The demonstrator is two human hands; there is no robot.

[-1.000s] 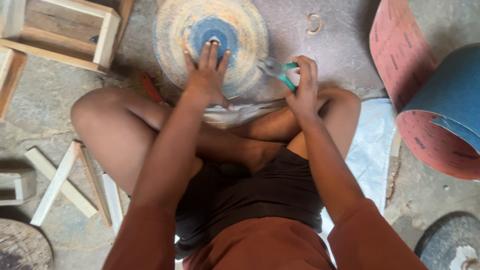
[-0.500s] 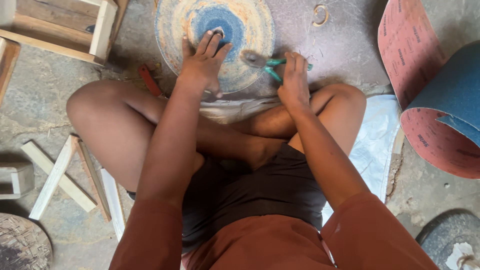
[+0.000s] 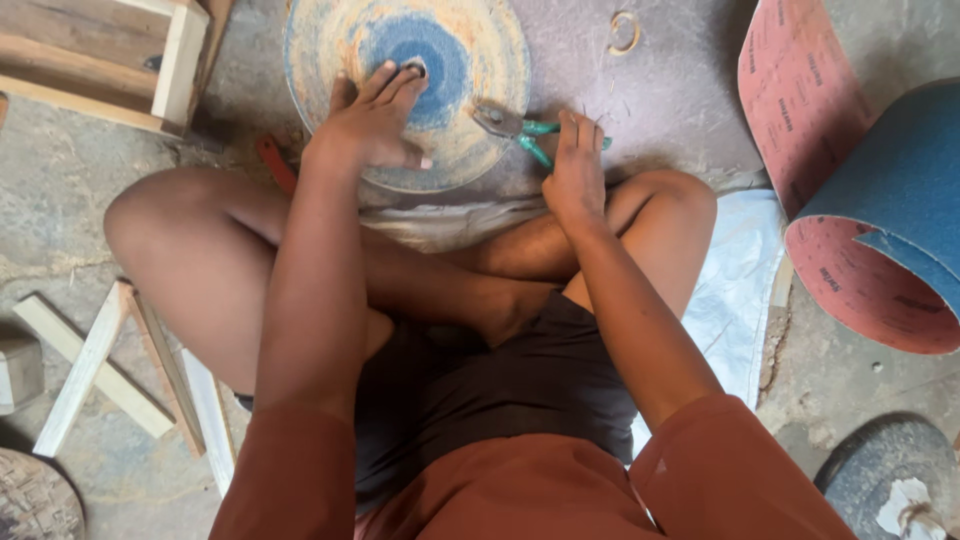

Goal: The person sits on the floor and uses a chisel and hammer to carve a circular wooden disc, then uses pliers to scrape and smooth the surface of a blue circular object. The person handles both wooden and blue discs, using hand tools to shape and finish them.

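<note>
A round abrasive disc (image 3: 470, 60), blue at the middle and worn yellow toward the rim, lies flat on the floor in front of my crossed legs. My left hand (image 3: 375, 120) lies spread on it, fingertips at the small centre hole. Green-handled pliers (image 3: 510, 125) rest with their metal jaws on the disc's right edge. My right hand (image 3: 575, 165) lies over the handles with fingers stretched out, pinning them; green shows on both sides of the fingers.
A big roll of sandpaper (image 3: 880, 210), blue outside and red inside, lies at the right. A wooden frame (image 3: 110, 60) stands at the top left, wooden strips (image 3: 100, 370) lie at the left. A small metal ring (image 3: 624, 30) and a white sheet (image 3: 735, 290) are on the floor.
My right hand has brought the pliers down and left, from a raised grip to lying against the disc's right edge. My left hand has stayed on the disc's centre.
</note>
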